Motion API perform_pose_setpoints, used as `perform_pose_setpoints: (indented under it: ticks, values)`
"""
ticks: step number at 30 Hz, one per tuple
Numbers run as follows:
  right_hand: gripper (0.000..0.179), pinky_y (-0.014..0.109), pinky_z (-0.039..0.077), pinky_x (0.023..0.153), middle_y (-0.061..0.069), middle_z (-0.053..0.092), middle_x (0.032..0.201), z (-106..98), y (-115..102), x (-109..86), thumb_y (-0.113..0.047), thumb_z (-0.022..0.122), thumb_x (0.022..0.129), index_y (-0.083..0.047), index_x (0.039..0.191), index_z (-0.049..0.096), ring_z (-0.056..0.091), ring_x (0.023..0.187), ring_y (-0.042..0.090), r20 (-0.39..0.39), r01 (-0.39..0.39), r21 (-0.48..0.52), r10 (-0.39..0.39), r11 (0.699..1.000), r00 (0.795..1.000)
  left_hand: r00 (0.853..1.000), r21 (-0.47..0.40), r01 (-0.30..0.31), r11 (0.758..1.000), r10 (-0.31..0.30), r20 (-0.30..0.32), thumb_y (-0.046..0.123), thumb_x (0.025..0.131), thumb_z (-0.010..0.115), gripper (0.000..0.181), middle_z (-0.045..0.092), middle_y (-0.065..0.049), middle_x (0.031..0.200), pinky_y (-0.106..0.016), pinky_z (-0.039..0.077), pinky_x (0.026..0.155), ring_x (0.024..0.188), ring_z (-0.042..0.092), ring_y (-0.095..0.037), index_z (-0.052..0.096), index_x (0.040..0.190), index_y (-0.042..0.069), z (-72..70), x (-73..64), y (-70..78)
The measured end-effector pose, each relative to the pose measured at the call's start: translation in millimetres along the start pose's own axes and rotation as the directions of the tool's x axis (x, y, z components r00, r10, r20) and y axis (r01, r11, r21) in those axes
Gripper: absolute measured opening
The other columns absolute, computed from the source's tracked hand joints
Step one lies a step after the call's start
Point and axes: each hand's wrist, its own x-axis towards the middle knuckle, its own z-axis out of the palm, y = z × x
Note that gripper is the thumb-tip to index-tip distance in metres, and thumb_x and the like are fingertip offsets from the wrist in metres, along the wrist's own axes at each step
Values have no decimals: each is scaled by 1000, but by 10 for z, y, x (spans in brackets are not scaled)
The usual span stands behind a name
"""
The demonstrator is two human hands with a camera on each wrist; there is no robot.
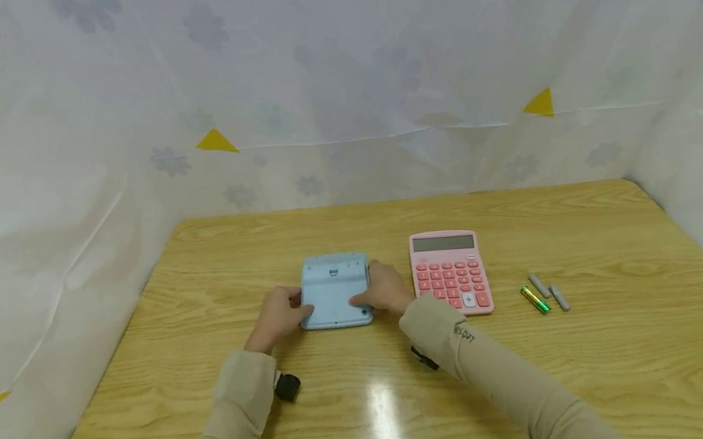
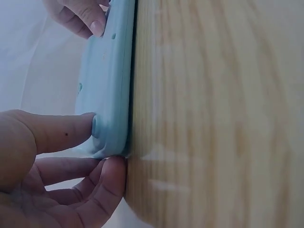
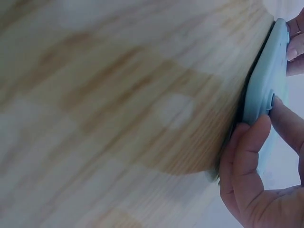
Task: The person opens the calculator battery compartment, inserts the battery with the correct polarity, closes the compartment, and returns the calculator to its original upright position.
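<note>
A light blue calculator (image 1: 335, 293) lies face down on the wooden table, its back and a small battery-cover latch facing up. My left hand (image 1: 280, 315) grips its left edge, thumb on the back and fingers curled at the side. On the opposite edge my right hand (image 1: 386, 288) holds it the same way, thumb near the lower right corner. Seen from the left wrist, the calculator (image 2: 111, 71) sits low against the tabletop, with the left thumb on its back. The right wrist view has the right fingers at the rim of the calculator (image 3: 266, 71).
A pink calculator (image 1: 448, 273) lies face up just right of my right hand. Farther right are a green and gold battery (image 1: 535, 300) and two grey batteries (image 1: 539, 286). The wooden table (image 1: 143, 369) is enclosed by pale flowered sheeting (image 1: 332, 80).
</note>
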Motion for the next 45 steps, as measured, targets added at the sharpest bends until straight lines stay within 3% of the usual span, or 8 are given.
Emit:
perform_pose_setpoints:
  ticks: [5,10,14,24,34,39,45]
  values:
    - [54,29,48,65,12,59,92,-5,2,13,-21,79,71,3,112,52,55,76,20,-11,36,-37,-36,999,999,999,-9,36,999,-36,-14,5,82,65,34,58,-10,80,-25,41,55,68,49,-16,58,111,-11,5,10,-1]
    - [60,37,45,83,17,58,105,-30,-14,41,-24,76,75,5,119,48,55,94,26,-83,77,-82,-84,994,993,999,-20,49,999,-49,-23,5,81,66,35,51,-8,74,-24,37,53,63,45,-15,56,110,-12,3,12,-4]
    - [53,39,43,86,19,58,108,-57,-49,56,-22,73,77,7,117,52,54,99,29,-153,169,-146,-191,975,970,998,-35,53,998,-54,-14,5,81,66,35,50,-8,73,-24,37,52,61,44,-15,56,110,-12,-5,2,10]
    - [24,34,42,73,11,57,86,-61,-136,121,-17,70,80,-3,99,69,51,80,22,-164,368,-350,-443,861,881,997,-47,76,996,-77,-8,5,82,65,34,51,-7,73,-24,37,53,62,44,-15,56,111,-11,-2,22,1]
    - [17,37,42,83,12,60,96,49,-140,284,-18,70,81,-7,94,72,52,92,27,-83,523,-465,-624,714,777,998,-74,65,995,-66,-11,5,82,65,35,51,-7,72,-25,38,52,59,44,-15,55,111,-12,4,0,-4]
    - [17,36,42,82,12,62,97,65,-129,332,-18,68,82,-7,96,71,54,91,26,-36,549,-498,-649,671,760,999,-64,43,997,-44,-15,5,82,65,33,51,-7,71,-25,37,50,57,44,-14,56,109,-13,0,-5,1]
    - [20,37,44,84,13,63,101,69,-120,356,-18,66,84,-6,100,70,57,94,26,-19,554,-491,-644,673,765,998,-57,52,997,-54,-25,5,82,65,33,51,-7,71,-25,37,51,57,44,-14,56,108,-12,9,10,6]
